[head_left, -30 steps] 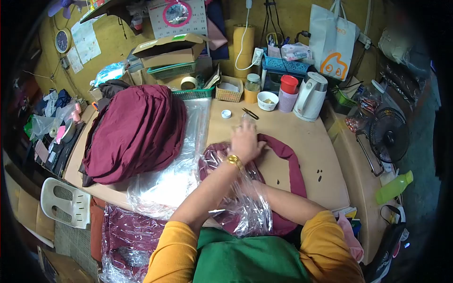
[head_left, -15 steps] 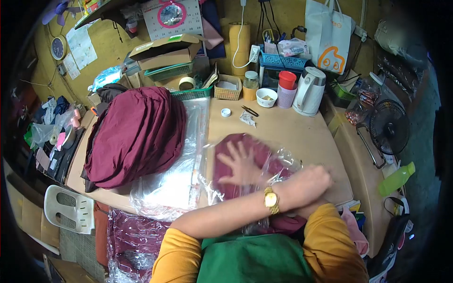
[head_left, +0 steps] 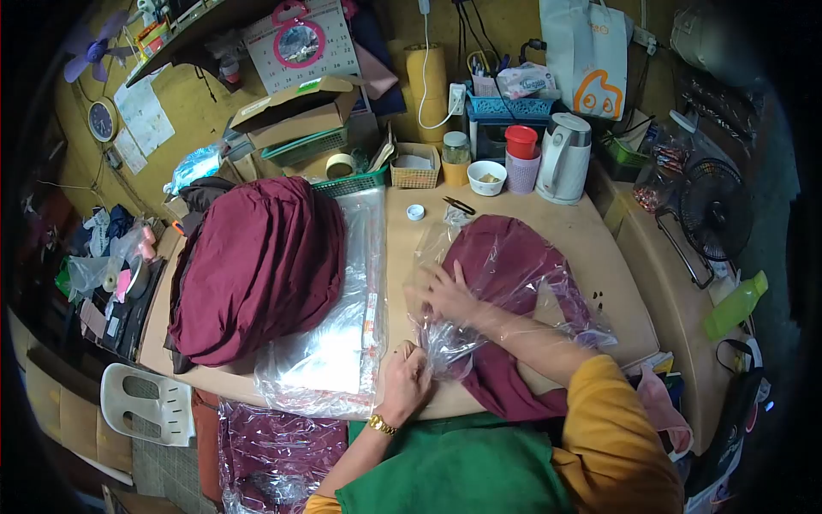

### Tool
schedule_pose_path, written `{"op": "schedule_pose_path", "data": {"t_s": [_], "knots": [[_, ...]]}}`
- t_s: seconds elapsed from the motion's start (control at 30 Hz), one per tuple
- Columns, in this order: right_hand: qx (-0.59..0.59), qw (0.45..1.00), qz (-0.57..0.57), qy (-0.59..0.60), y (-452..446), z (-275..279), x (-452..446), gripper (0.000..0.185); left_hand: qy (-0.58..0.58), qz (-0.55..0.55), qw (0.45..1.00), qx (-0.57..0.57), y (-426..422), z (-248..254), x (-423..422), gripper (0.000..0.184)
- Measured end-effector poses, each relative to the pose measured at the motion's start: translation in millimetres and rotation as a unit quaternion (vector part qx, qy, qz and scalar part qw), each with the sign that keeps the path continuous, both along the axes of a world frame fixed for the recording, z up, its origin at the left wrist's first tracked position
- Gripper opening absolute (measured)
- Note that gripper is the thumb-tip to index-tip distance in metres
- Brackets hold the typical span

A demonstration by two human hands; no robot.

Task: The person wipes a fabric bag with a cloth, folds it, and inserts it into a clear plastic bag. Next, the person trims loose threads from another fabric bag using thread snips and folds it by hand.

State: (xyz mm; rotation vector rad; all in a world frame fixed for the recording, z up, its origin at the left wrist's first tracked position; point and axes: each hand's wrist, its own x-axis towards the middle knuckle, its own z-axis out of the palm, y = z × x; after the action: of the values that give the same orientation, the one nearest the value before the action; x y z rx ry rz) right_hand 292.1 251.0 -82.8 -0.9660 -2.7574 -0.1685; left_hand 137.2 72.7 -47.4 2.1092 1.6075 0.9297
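Observation:
A maroon cloth garment [head_left: 505,248] lies on the right half of the table, partly inside a clear plastic bag [head_left: 445,347]. My right hand [head_left: 447,295] is on the bag's left part, beside the cloth. Its fingers are apart and slightly blurred, and clear film shows around the hand and forearm. My left hand [head_left: 406,377], below a gold watch, is closed at the bag's near left corner, pinching the film. A maroon strip of the garment [head_left: 514,385] hangs out toward the table's front edge.
A big pile of maroon cloth [head_left: 257,265] covers the table's left, beside a stack of flat clear bags [head_left: 330,343]. Small scissors [head_left: 459,206], a white cap [head_left: 415,212], a bowl [head_left: 486,178] and a white kettle [head_left: 564,158] stand behind. Bagged maroon cloth [head_left: 278,450] lies below the front edge.
My left hand has swung from the far right, across my right arm, to the bag's near left corner. The bag and cloth are turned and shifted right; my right hand stays at them.

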Motion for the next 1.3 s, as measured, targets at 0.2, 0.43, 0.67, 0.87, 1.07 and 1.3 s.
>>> {"op": "schedule_pose_path", "data": {"t_s": [0.2,0.43,0.67,0.87,1.07,1.3], "knots": [[0.0,0.948,-0.131,0.29,55,-23,4,0.032,-0.042,0.005,0.985,0.169,-26,40,14,0.045],[-0.023,0.97,-0.171,0.168,-43,40,28,0.039,-0.629,0.005,0.728,-0.272,-28,1,-27,0.084],[-0.053,0.98,-0.141,0.128,-40,58,35,0.083,-0.657,0.042,0.716,-0.232,1,9,-29,0.06],[-0.248,0.965,0.076,0.027,-27,42,52,0.09,-0.705,0.069,0.69,-0.146,7,30,-64,0.056],[-0.219,0.973,-0.029,-0.063,-51,61,36,0.091,-0.419,0.103,0.885,-0.175,17,47,-81,0.064],[-0.197,0.978,-0.047,-0.05,-37,51,33,0.095,-0.076,0.124,0.973,0.181,-4,124,-91,0.033]]}}
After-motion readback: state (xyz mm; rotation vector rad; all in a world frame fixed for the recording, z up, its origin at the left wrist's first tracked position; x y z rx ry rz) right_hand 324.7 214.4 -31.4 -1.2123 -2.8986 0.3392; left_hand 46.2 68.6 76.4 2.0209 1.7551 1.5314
